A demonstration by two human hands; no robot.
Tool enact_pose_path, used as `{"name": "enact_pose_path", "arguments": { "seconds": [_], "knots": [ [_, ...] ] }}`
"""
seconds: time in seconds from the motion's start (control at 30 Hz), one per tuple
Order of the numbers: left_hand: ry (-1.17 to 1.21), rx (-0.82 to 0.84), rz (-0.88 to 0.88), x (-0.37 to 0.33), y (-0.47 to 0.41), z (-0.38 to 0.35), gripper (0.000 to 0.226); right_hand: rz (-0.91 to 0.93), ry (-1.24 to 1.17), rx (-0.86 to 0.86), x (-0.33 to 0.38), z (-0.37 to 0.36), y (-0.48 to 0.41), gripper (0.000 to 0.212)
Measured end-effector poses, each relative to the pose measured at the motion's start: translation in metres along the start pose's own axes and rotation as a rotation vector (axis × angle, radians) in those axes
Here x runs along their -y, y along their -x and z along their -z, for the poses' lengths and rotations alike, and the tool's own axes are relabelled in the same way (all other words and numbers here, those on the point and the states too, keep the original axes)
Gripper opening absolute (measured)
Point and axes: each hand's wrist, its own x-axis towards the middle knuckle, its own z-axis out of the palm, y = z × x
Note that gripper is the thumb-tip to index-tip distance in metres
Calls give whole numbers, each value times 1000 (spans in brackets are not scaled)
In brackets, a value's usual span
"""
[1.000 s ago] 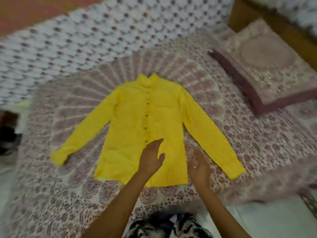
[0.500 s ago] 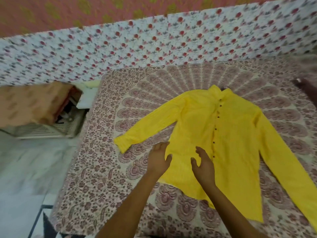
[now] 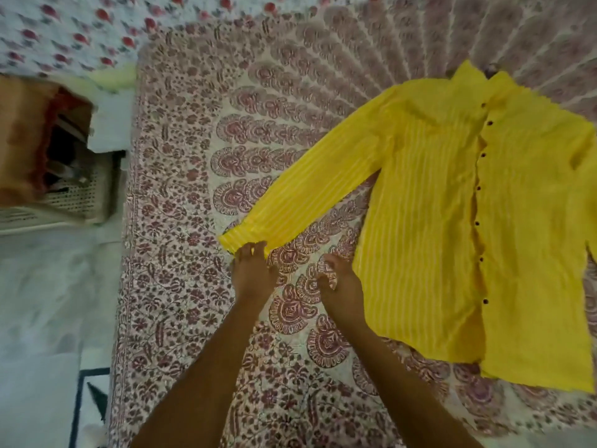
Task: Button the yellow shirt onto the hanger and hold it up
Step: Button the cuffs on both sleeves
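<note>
The yellow shirt [image 3: 452, 227] lies flat on the patterned bedspread [image 3: 193, 286], its front closed by a row of dark buttons. Its collar points away from me and one long sleeve stretches toward the left. A small dark piece [image 3: 491, 74] shows at the collar; I cannot tell whether it is the hanger's hook. My left hand [image 3: 253, 270] has its fingertips closed on the cuff at the end of that sleeve. My right hand [image 3: 339, 282] rests on the bedspread just left of the shirt's side edge, with curled fingers that hold nothing.
The bed's left edge runs down the picture at about a fifth of its width, with pale floor [image 3: 42, 318] beyond it. A white perforated basket [image 3: 80, 202] under orange cloth [image 3: 22, 134] stands on that floor. A floral sheet [image 3: 64, 33] lies along the back.
My view and both hands have shifted left. The left hand went from hovering over the shirt's hem to the sleeve cuff. The right hand has come off the shirt onto the bedspread.
</note>
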Motion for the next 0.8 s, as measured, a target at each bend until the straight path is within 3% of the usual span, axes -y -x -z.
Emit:
{"name": "enact_pose_path", "arguments": {
  "seconds": [0.2,0.43,0.5,0.6,0.73,0.8],
  "knots": [
    [-101,-44,-23,22,-47,-33,61,-67,-2,64,-27,-50,-29,39],
    [-44,-175,23,20,-71,-36,31,-92,-52,103,-42,-71,-35,41],
    [81,-196,81,12,-72,-26,29,-91,-49,95,-41,-70,-34,40],
    [411,-104,16,-4,-68,-11,26,-111,-101,103,-38,-68,-35,37],
    [954,158,73,-27,-47,9,8,-509,-628,102,-14,-63,-48,36],
    [1114,244,153,-33,-39,14,20,-692,-865,158,-8,-58,-55,43]
  ]
}}
